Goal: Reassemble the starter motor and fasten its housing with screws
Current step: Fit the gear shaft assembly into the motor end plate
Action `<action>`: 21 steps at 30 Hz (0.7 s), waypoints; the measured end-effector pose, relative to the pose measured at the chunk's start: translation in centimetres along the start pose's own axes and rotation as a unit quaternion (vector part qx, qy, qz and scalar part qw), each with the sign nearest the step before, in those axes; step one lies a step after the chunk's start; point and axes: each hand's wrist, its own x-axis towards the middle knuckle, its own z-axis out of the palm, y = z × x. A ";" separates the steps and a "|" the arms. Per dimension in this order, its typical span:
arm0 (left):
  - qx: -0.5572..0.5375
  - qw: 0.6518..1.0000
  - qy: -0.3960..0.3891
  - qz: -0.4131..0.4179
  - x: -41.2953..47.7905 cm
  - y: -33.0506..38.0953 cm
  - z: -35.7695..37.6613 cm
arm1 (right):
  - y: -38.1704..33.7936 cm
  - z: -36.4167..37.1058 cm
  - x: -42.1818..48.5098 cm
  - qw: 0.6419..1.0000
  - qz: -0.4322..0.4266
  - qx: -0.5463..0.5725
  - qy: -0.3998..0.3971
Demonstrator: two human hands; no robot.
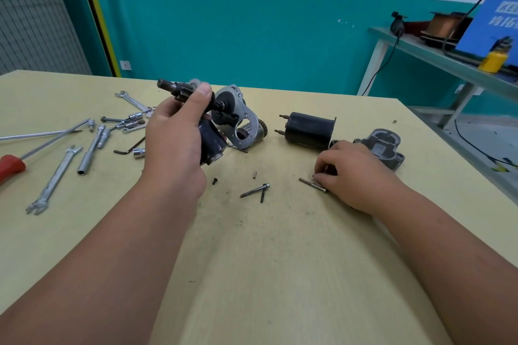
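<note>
My left hand [179,131] is clenched around the half-built starter motor [221,123], lifted off the surface [280,260], thumb on the pinion shaft [175,87]. It is rigid metal, likely heavy for its size and probably a bit oily (so I keep my grip on the dark body, not the shaft). My right hand [356,173] rests on the surface with fingertips pinching at a long bolt [312,185]; whether it is truly gripped I cannot tell. The bolt is thin and light, and would roll. The black cylinder [308,130] and grey end cover [384,148] lie just beyond.
</note>
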 end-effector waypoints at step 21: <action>0.256 0.906 -0.336 -0.017 -4.7 -2.6 2.3 | -3.0 -3.8 -2.6 0.965 -0.102 0.242 -0.011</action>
